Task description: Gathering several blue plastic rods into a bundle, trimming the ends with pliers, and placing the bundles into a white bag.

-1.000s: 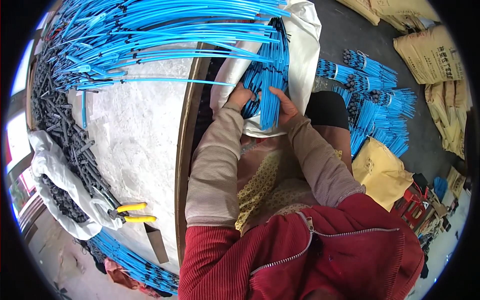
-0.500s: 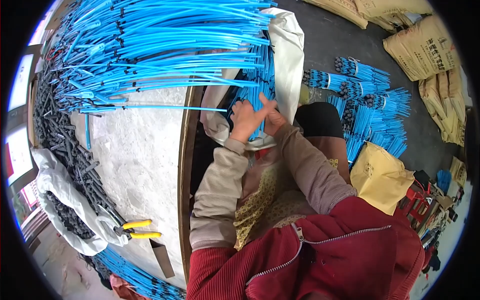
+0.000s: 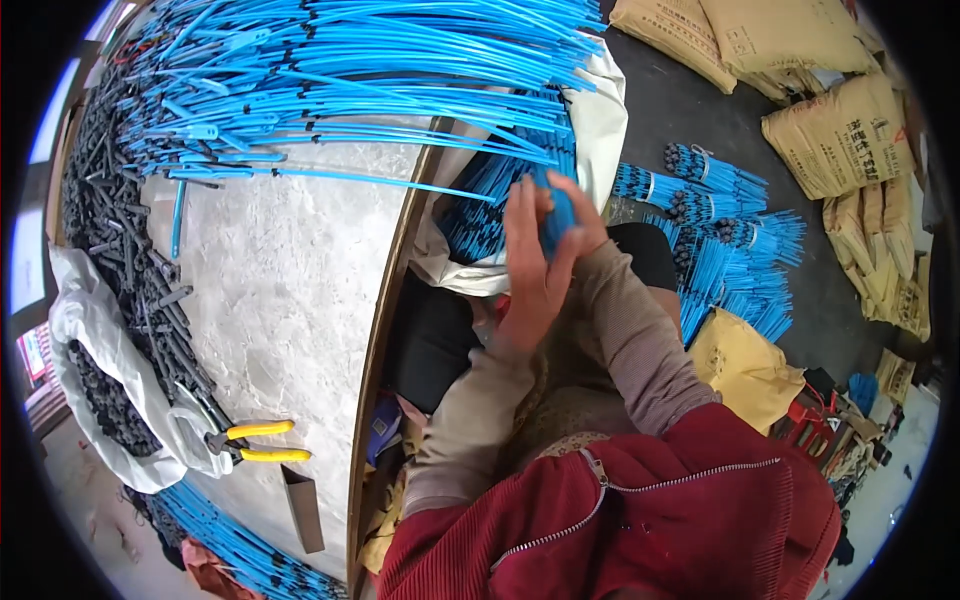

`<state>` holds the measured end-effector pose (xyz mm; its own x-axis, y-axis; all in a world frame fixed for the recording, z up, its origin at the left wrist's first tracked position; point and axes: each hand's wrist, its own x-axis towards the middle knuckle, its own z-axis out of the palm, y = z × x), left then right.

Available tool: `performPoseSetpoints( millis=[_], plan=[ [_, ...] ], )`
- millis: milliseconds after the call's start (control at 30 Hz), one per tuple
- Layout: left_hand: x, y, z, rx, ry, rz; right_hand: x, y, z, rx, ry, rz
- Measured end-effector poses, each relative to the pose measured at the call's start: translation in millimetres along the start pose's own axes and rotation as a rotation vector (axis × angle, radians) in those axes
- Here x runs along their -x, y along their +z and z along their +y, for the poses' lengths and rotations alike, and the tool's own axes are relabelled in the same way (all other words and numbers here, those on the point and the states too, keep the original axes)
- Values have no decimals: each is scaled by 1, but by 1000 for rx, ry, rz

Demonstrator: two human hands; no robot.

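Observation:
A small bundle of thin blue plastic strips (image 3: 558, 220) is between my two hands, above the near edge of an open white sack (image 3: 603, 110). My left hand (image 3: 535, 285) has its fingers pointing up along the bundle's left side and its thumb across the front. My right hand (image 3: 590, 222) is closed round the bundle from the right. Motion blurs the fingers and part of the bundle. More loose blue strips with black pieces (image 3: 480, 215) fill the sack. Long blue strips (image 3: 430, 105) hang over the table edge above it.
The grey table (image 3: 290, 280) on my left bears a heap of black pieces (image 3: 140, 290), a white bag (image 3: 75, 300) of them and yellow-handled pliers (image 3: 265, 442). Tied blue bundles (image 3: 735, 265) lie on the dark floor at right, near tan sacks (image 3: 840, 140) and a yellow bag (image 3: 745, 370).
My hands have lifted the bundle slightly out of the sack. The left hand has turned upright and shifted right. The view has shifted, showing more of the sack's contents.

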<state>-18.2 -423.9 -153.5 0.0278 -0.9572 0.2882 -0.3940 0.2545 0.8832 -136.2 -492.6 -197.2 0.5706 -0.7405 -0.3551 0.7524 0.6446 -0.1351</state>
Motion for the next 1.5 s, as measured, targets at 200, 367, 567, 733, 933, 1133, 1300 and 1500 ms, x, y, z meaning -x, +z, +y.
performPoseSetpoints(
  millis=[200, 367, 567, 733, 933, 1133, 1300, 1500],
  plan=[
    [35, -31, 15, -306, 45, -78, 14, 30, -34, -440, 170, -11],
    [58, -13, -8, -692, 1, -533, 32, 51, -44, -501, 196, -76],
    [72, -14, -1, -494, 96, -434, 58, 72, -44, -492, 150, -59],
    [66, -20, 15, -228, -235, -451, 88, 98, -45, -466, 152, -29],
    [62, 15, -66, -127, -213, 87, 113, 110, -15, -433, 158, -44],
    [14, 37, -28, 1121, -644, -140, 162, 125, 4, -471, 77, -118],
    [27, 10, 37, 851, -605, -51, 221, 159, 26, -404, 65, -130],
    [34, 7, 82, 258, -152, 79, 291, 176, 36, -368, -20, -283]
  ],
)
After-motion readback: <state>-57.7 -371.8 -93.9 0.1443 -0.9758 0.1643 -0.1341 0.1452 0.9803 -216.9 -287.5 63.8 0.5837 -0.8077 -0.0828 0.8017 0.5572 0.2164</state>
